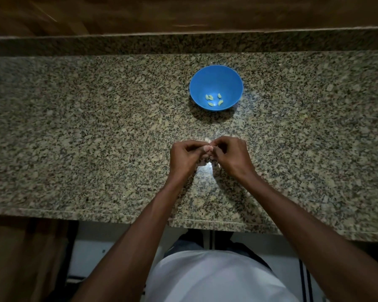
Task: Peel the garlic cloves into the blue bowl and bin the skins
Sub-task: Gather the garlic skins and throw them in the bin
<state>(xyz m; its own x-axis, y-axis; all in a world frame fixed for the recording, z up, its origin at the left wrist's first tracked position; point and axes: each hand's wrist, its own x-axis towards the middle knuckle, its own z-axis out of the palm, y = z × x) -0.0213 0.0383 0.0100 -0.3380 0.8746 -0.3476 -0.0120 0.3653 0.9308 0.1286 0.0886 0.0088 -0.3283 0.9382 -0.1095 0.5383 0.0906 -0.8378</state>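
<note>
From the head view, both hands met over the granite tabletop (96,131), fingers curled inward. The left hand (184,156) and the right hand (231,156) pinched a small pale garlic clove (208,141) between their fingertips, only a sliver of it showing. The blue bowl (216,73) stood farther back, well apart from the hands, with five peeled cloves (214,99) lying in its bottom.

The clove looked small and slick, so a hard pull on the skin could have shot it out of the pinch onto the tabletop or off the near edge. Loose skin might also have dropped unseen on the speckled stone. No bin appeared anywhere in view.

Count: one bowl, five peeled cloves, one clove in hand, two hands.
</note>
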